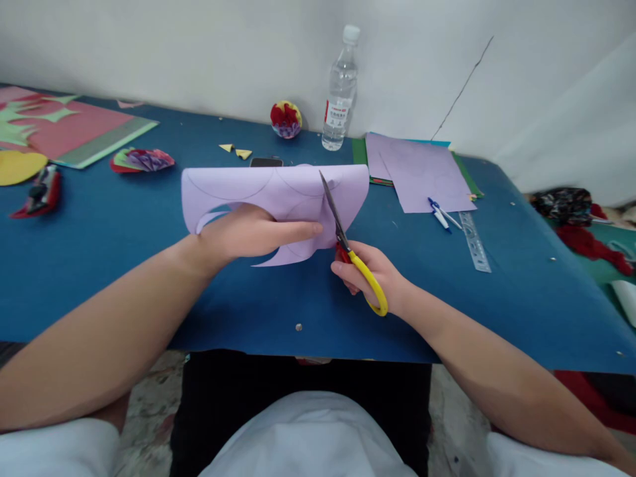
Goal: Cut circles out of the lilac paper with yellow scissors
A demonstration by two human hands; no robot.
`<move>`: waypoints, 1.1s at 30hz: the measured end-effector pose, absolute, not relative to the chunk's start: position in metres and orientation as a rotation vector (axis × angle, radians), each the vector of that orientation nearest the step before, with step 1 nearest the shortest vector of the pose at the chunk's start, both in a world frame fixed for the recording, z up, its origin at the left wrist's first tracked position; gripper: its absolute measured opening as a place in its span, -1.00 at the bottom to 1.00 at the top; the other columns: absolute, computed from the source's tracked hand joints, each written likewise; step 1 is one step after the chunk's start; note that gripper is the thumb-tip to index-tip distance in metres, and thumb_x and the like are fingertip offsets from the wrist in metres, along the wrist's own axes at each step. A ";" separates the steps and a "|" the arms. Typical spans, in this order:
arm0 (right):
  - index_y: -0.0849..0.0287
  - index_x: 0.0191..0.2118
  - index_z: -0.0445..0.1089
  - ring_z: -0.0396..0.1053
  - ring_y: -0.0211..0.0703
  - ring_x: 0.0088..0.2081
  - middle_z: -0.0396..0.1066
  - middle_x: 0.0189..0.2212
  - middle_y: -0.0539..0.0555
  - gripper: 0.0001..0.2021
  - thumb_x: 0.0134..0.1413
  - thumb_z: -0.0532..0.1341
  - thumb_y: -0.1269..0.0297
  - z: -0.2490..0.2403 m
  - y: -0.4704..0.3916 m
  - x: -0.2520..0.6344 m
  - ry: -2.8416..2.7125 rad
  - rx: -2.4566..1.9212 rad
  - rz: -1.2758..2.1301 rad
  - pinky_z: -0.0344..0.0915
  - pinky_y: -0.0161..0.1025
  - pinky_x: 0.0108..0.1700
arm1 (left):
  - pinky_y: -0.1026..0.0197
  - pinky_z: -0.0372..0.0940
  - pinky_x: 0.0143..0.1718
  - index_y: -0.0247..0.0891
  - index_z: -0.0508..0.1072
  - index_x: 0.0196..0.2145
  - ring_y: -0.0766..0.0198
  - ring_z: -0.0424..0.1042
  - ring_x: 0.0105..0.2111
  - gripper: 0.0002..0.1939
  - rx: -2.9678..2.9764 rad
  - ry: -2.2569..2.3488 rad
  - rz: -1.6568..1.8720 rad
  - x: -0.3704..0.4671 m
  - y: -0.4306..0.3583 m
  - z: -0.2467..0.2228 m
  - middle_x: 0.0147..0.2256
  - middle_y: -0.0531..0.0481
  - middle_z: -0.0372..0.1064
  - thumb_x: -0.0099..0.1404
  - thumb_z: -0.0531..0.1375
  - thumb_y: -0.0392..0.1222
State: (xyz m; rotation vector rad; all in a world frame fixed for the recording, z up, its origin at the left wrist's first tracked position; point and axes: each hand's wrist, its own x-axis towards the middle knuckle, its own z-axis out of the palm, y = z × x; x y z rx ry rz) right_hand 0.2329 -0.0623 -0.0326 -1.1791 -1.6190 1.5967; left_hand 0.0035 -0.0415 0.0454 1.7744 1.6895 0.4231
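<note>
My left hand [258, 233] grips a curled sheet of purple paper [293, 185] above the table, its thumb lying across the front. Curved pencil lines run over the paper, and rounded pieces are cut out of its near edge. My right hand [368, 268] holds a pair of scissors [366, 275] with yellow and red handles. One dark blade lies across the front of the paper, pointing up and away; the other blade is hidden behind the sheet. Some fingers of both hands are out of sight.
Behind the paper stand a water bottle [340, 93] and a colourful paper ball [286, 120]. Purple sheets [422, 169], pens [440, 215] and a clear ruler [476, 242] lie to the right. On the left are a folded paper piece [142, 159], a red stapler-like tool [44, 192] and coloured sheets [94, 129].
</note>
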 end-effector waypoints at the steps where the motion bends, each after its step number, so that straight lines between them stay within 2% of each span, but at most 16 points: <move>1: 0.06 -0.37 0.28 0.16 -0.26 -0.57 0.21 -0.62 -0.16 -0.63 0.07 0.41 -0.05 -0.033 -0.062 0.233 -1.617 -1.177 1.594 0.12 -0.26 -0.51 | -0.09 0.39 0.29 -0.05 0.62 0.20 -0.24 0.47 0.28 -0.36 1.774 1.649 0.462 0.003 -0.042 0.045 0.20 0.07 0.60 0.28 0.31 0.31; 4: 0.06 -0.37 0.28 0.17 -0.25 -0.58 0.22 -0.62 -0.15 -0.63 0.07 0.41 -0.04 -0.033 -0.062 0.234 -1.613 -1.177 1.589 0.12 -0.26 -0.51 | -0.09 0.35 0.34 -0.14 0.59 0.24 -0.22 0.47 0.28 -0.34 1.759 1.527 0.568 0.002 -0.042 0.044 0.23 0.01 0.58 0.31 0.33 0.26; 9: 0.05 -0.36 0.28 0.19 -0.24 -0.59 0.24 -0.64 -0.14 -0.67 0.08 0.38 -0.02 -0.034 -0.061 0.233 -1.607 -1.186 1.597 0.15 -0.25 -0.52 | -0.02 0.31 0.41 -0.12 0.55 0.31 -0.18 0.45 0.31 -0.33 1.770 1.411 0.673 0.000 -0.042 0.042 0.28 0.04 0.55 0.32 0.39 0.17; 15: 0.06 -0.35 0.29 0.20 -0.23 -0.59 0.24 -0.64 -0.14 -0.68 0.10 0.38 -0.01 -0.032 -0.061 0.234 -1.608 -1.157 1.598 0.16 -0.25 -0.52 | 0.02 0.39 0.35 -0.05 0.57 0.27 -0.17 0.43 0.35 -0.31 1.815 1.355 0.759 -0.011 -0.034 0.043 0.29 0.01 0.53 0.23 0.45 0.16; 19: 0.06 -0.35 0.29 0.20 -0.23 -0.60 0.24 -0.65 -0.14 -0.66 0.08 0.40 -0.02 -0.031 -0.062 0.234 -1.605 -1.159 1.596 0.15 -0.24 -0.52 | 0.03 0.52 0.13 -0.19 0.66 0.09 -0.19 0.58 0.14 -0.46 1.797 1.343 0.693 -0.020 -0.028 0.048 0.06 -0.04 0.67 0.26 0.42 0.16; 23: 0.07 -0.38 0.30 0.18 -0.25 -0.59 0.23 -0.62 -0.14 -0.62 0.07 0.44 -0.04 -0.032 -0.062 0.234 -1.605 -1.135 1.576 0.15 -0.23 -0.50 | -0.01 0.56 -0.02 -0.17 0.71 -0.08 -0.20 0.63 -0.01 -0.55 1.763 1.299 0.709 -0.024 -0.025 0.054 -0.11 -0.05 0.70 0.17 0.47 0.15; 27: 0.08 -0.36 0.31 0.15 -0.26 -0.58 0.21 -0.61 -0.16 -0.62 0.08 0.46 -0.04 -0.035 -0.062 0.235 -1.580 -1.117 1.598 0.14 -0.23 -0.51 | -0.08 0.54 -0.18 -0.15 0.66 -0.32 -0.21 0.62 -0.19 -0.59 1.798 1.360 0.679 -0.026 -0.023 0.057 -0.34 -0.11 0.60 0.14 0.44 0.25; 30: 0.08 -0.35 0.31 0.13 -0.27 -0.58 0.20 -0.60 -0.16 -0.62 0.09 0.46 -0.03 -0.038 -0.061 0.236 -1.575 -1.113 1.615 0.14 -0.23 -0.51 | -0.08 0.51 -0.26 -0.15 0.62 -0.39 -0.15 0.59 -0.31 -0.55 1.819 1.399 0.641 -0.027 -0.022 0.057 -0.46 -0.09 0.47 0.13 0.41 0.32; 33: 0.08 -0.36 0.31 0.13 -0.27 -0.58 0.20 -0.61 -0.16 -0.61 0.10 0.46 -0.04 -0.038 -0.061 0.237 -1.576 -1.117 1.627 0.13 -0.23 -0.52 | 0.00 0.46 -0.38 -0.15 0.59 -0.44 -0.01 0.52 -0.43 -0.51 1.842 1.429 0.608 -0.028 -0.022 0.057 -0.52 -0.05 0.39 0.13 0.40 0.37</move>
